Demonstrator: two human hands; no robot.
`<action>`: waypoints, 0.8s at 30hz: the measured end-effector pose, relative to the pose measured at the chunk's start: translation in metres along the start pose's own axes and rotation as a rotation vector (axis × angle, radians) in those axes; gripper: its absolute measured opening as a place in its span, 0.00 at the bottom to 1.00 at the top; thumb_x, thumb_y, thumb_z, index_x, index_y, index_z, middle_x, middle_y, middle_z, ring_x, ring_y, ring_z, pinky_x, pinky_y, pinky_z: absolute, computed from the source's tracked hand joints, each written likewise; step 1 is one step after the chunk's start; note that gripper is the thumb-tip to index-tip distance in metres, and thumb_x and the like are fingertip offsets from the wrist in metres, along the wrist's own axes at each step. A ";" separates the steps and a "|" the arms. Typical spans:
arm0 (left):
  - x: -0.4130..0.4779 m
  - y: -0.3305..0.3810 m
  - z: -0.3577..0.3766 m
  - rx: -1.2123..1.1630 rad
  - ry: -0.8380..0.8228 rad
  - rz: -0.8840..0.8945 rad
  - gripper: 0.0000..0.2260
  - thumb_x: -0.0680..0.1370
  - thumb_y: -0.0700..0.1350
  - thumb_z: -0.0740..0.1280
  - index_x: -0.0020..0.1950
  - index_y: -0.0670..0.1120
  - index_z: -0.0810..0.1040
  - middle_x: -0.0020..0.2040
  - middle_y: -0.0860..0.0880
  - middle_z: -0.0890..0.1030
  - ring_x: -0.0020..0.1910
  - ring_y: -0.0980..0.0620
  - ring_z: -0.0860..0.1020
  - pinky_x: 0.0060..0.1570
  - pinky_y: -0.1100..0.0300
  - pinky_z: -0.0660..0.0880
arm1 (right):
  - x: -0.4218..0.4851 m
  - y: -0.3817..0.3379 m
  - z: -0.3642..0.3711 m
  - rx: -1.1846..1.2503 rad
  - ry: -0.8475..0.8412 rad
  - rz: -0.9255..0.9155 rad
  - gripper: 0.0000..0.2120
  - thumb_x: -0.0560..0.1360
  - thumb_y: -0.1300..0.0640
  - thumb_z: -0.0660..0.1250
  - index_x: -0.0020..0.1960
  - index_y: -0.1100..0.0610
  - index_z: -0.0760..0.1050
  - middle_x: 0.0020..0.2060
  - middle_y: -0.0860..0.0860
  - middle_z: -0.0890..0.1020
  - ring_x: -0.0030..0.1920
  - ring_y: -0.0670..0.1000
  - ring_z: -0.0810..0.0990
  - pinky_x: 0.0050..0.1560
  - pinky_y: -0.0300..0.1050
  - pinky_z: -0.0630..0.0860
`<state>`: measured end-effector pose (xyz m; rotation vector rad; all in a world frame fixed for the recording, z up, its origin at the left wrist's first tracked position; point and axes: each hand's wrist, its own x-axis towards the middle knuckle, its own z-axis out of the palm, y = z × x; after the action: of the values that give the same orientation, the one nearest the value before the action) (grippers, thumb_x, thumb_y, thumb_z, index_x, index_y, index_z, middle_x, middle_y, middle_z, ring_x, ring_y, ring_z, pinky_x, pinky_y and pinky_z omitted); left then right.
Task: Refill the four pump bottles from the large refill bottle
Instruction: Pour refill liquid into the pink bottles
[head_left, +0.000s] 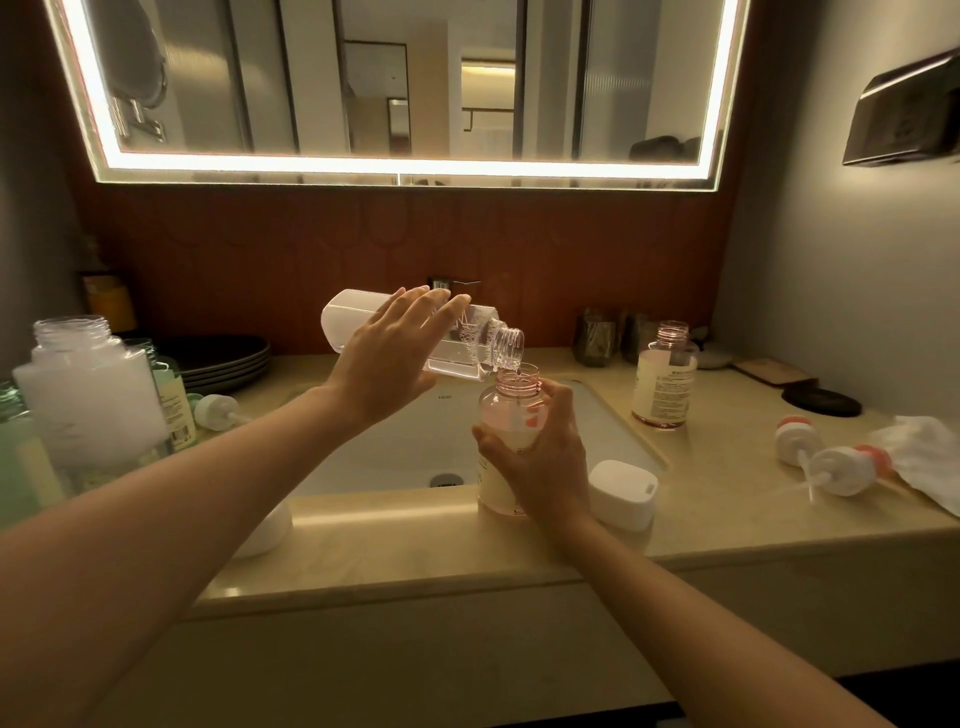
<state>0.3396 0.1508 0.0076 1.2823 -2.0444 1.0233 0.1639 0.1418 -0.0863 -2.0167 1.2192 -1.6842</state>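
Left hand (387, 358) gripping tilted refill bottle (483, 340), mouth over open pink pump bottle (506, 415), right hand (540, 457) clasped round it, base on bench (415, 530).

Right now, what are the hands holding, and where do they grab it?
The left hand grips the refill bottle round its body; the right hand grips the pink bottle round its middle.

The sink (395, 447) sits in the middle of the counter (415, 545), under the mirror (405, 78) on the wall behind. At the sink's front right edge, the large refill bottle (467, 343) lies tipped with its mouth just above the open pump bottle (511, 415), and a cap (623, 493) sits just right of it. A second pump bottle (665, 374) stands further back on the right, two pump tops (792, 439) (844, 467) lie nearer the front beside a cloth (919, 457), and plates (223, 358) and more bottles (88, 384) are on the left.
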 end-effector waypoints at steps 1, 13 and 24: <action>0.000 0.000 0.000 -0.001 -0.004 0.000 0.37 0.60 0.37 0.80 0.66 0.39 0.70 0.60 0.37 0.76 0.58 0.37 0.76 0.57 0.44 0.71 | 0.000 0.000 0.000 0.003 -0.003 0.001 0.35 0.65 0.44 0.74 0.64 0.54 0.60 0.60 0.54 0.73 0.55 0.52 0.75 0.49 0.48 0.79; 0.000 -0.001 0.001 -0.004 -0.024 -0.010 0.37 0.60 0.38 0.79 0.67 0.39 0.70 0.61 0.37 0.76 0.59 0.36 0.75 0.55 0.40 0.73 | 0.000 -0.002 -0.001 0.001 -0.004 0.005 0.36 0.65 0.44 0.74 0.65 0.55 0.60 0.61 0.54 0.73 0.55 0.51 0.74 0.48 0.41 0.75; 0.001 -0.002 0.001 0.014 -0.032 -0.004 0.37 0.61 0.38 0.79 0.67 0.40 0.69 0.61 0.37 0.76 0.59 0.37 0.75 0.53 0.40 0.75 | 0.000 -0.002 -0.001 0.007 -0.005 -0.004 0.36 0.65 0.45 0.74 0.65 0.56 0.60 0.61 0.54 0.73 0.54 0.49 0.73 0.48 0.41 0.75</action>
<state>0.3407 0.1494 0.0083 1.3176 -2.0614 1.0229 0.1635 0.1435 -0.0847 -2.0194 1.2075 -1.6812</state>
